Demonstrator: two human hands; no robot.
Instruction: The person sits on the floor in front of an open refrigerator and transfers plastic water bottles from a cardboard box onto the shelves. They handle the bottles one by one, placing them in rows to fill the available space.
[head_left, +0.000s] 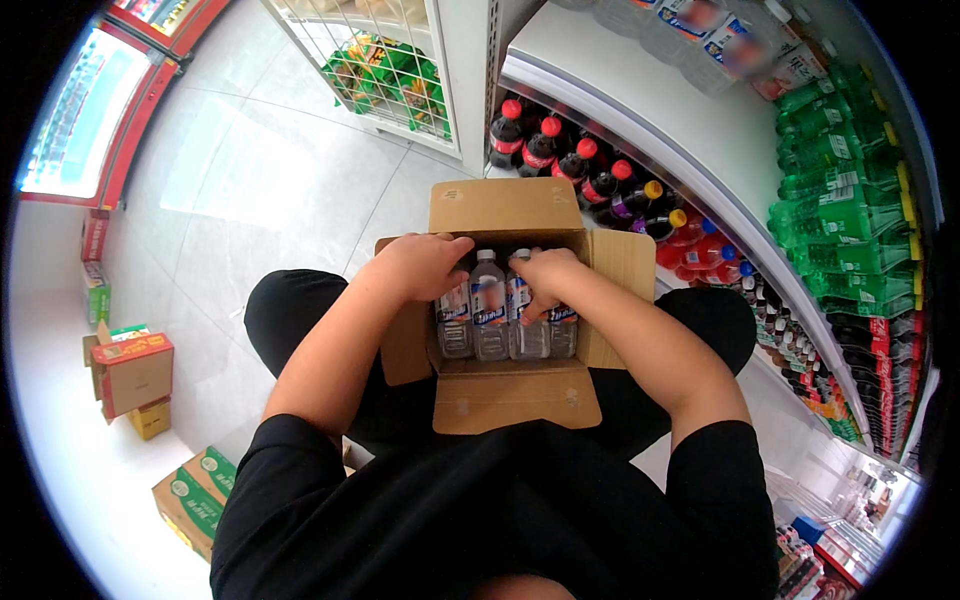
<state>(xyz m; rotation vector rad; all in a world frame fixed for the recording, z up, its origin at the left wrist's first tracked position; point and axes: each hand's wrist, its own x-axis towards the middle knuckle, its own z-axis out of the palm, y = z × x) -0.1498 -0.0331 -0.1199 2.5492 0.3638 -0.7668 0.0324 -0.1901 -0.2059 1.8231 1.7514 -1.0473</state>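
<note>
An opened cardboard carton (517, 401) sits between my knees, its flaps folded outward. Inside stands a row of several clear plastic bottles (491, 315) with white caps and blue, white and orange labels. My left hand (424, 266) reaches over the carton's left side and covers the top of the leftmost bottle (454, 330); its grip is hidden from above. With its fingers by the cap and its thumb across the label, my right hand (551, 277) grasps a bottle right of the middle (529, 341). The carton's far inner corners are in shadow.
A shelf edge (675, 150) curves along the right, above red-capped cola bottles (577, 161). On the shelf stand green soda bottles (840, 187) and similar clear bottles (690, 37). A wire rack (382, 75) stands ahead; cartons (135, 375) and a red-framed cooler (90, 112) are left.
</note>
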